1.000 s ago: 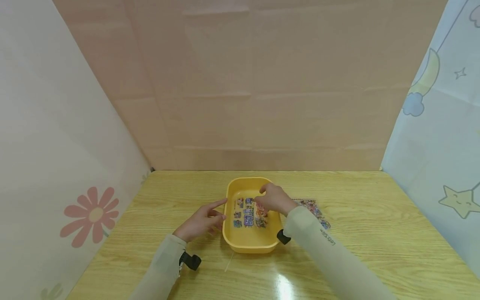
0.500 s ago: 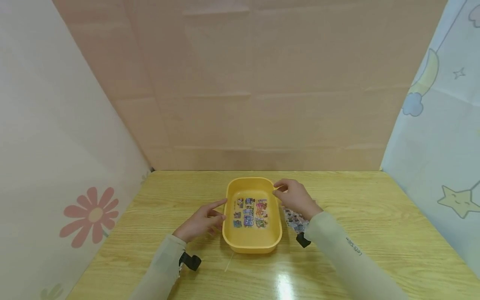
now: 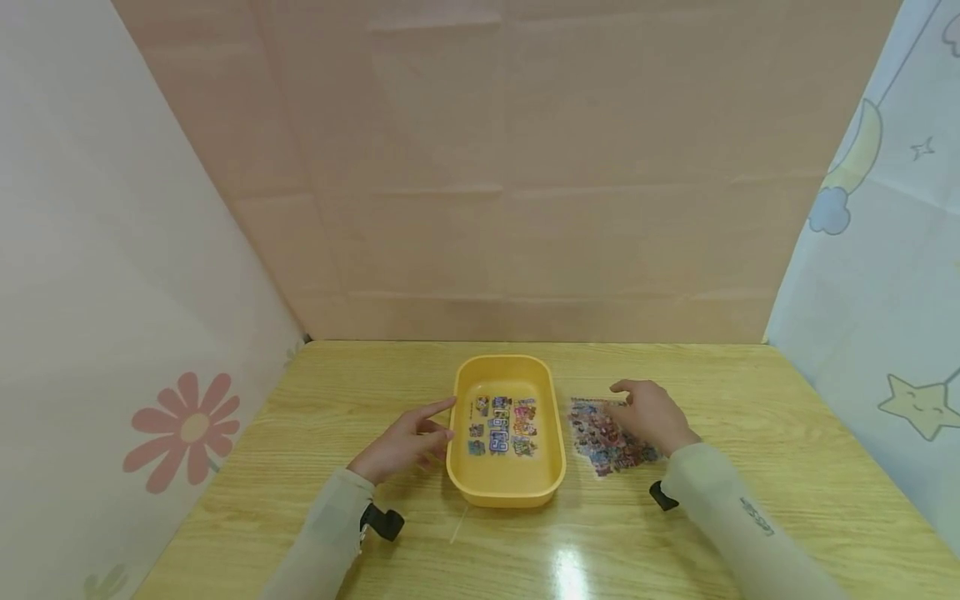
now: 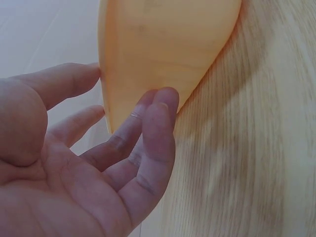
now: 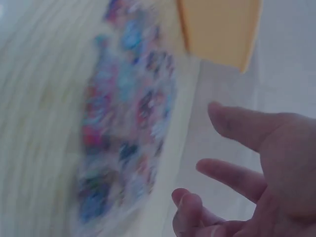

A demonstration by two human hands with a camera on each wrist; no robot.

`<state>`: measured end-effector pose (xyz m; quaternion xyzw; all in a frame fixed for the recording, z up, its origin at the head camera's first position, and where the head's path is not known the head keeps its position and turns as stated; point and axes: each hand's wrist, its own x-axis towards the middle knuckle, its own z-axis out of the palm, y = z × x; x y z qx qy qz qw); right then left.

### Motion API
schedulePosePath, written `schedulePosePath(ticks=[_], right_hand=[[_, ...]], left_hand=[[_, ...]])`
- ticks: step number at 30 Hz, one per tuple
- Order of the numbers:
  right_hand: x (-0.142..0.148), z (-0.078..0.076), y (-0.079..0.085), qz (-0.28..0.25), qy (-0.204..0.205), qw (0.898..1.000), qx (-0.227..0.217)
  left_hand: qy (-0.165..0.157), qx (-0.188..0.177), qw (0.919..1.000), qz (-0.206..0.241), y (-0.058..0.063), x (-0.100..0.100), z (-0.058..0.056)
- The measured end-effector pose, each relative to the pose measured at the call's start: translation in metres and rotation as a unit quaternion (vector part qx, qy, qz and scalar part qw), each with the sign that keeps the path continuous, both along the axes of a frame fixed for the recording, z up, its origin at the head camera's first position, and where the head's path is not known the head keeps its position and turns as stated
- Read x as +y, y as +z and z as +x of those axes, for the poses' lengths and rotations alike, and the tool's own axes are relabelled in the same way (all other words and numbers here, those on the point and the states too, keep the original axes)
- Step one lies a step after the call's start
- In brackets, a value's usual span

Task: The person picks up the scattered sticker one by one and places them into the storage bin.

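A yellow rectangular tray (image 3: pixel 506 487) sits on the table, with clear sheets of colourful cartoon stickers (image 3: pixel 498 436) lying flat on its bottom. My left hand (image 3: pixel 402 444) rests at the tray's left side, two fingertips right at the rim and the other fingers loosely bent by the outer wall, as the left wrist view shows. To the tray's right lies a spread of clear sheets with many small colourful stickers (image 3: pixel 600 437). Above these sheets my right hand (image 3: pixel 652 414) hovers, thumb and fingers apart with nothing between them. In the right wrist view the sheets (image 5: pixel 123 133) look blurred.
The wood-grain table (image 3: pixel 750 467) extends around the tray. A pinkish-beige sheet (image 3: pixel 525 208) hangs along the back edge. Pale printed panels flank both sides, one with a red flower (image 3: pixel 191 429), the other with a star (image 3: pixel 918 406).
My right hand has moved right, from inside the tray, past its right rim, to over the sheets on the table. More of those sheets shows now. My left hand has stayed put.
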<state>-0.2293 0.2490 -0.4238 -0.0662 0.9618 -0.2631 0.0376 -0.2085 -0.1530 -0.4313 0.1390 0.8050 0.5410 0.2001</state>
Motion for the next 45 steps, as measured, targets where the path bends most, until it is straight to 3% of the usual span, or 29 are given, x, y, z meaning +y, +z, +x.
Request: schedulePosePath(ticks=[7,19,32,40,45], right_hand=[[0.018,0.0,-0.02,0.01,0.022,0.999,-0.02],[0.024,0.003,-0.026,0.067,0.034,0.997,-0.027],[0.025,0.004,-0.031,0.066,0.026,0.997,-0.011],[0.022,0.003,-0.03,0.036,0.007,0.999,-0.034],[0.021,0.005,-0.031,0.03,-0.001,0.999,-0.023]], left_hand=[[-0.002,0.002,1.0,-0.002,-0.002,0.0,-0.001],[0.001,0.002,1.0,-0.002,-0.001,-0.001,-0.001],[0.002,-0.001,1.0,0.001,0.0,0.001,-0.001],[-0.001,0.001,1.0,0.003,0.0,0.001,0.0],[-0.001,-0.001,1.0,0.005,-0.001,0.0,0.0]])
